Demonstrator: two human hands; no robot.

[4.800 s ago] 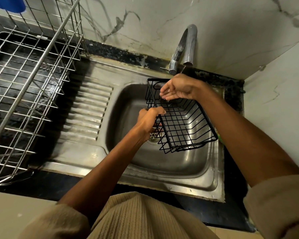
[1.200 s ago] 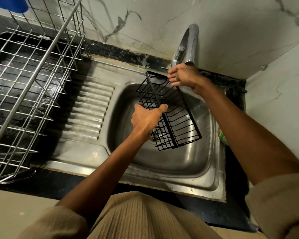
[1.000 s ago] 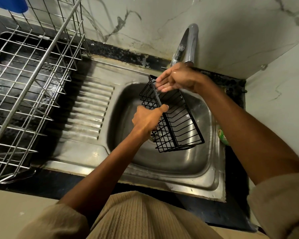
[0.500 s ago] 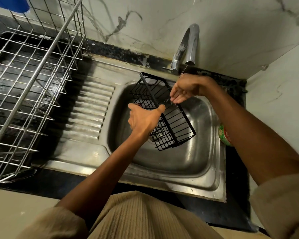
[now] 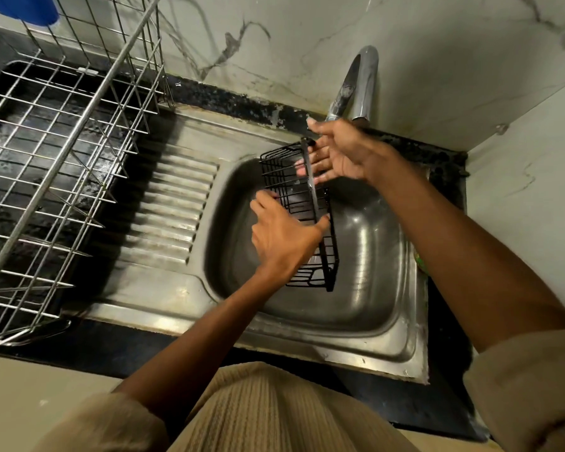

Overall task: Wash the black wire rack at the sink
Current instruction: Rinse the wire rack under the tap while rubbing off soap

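Steel sink (image 5: 366, 324): left hand (image 5: 282, 238) grips black wire rack (image 5: 307, 220), right hand (image 5: 336, 153) flat-fingered against it; faucet (image 5: 361, 83) above.

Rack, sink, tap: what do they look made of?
Rack: thin metal wire, probably matte black coated, no glare.
Sink: likely stainless steel, brushed, dull grey reflections, pressed drainer ribs.
Tap: shiny metal, probably chromed, clear highlights.

A silver wire dish drainer (image 5: 56, 164) stands on the black bench (image 5: 79, 347) at left, a blue object (image 5: 30, 8) at its far corner. Marble-veined wall (image 5: 274, 44) rises behind.
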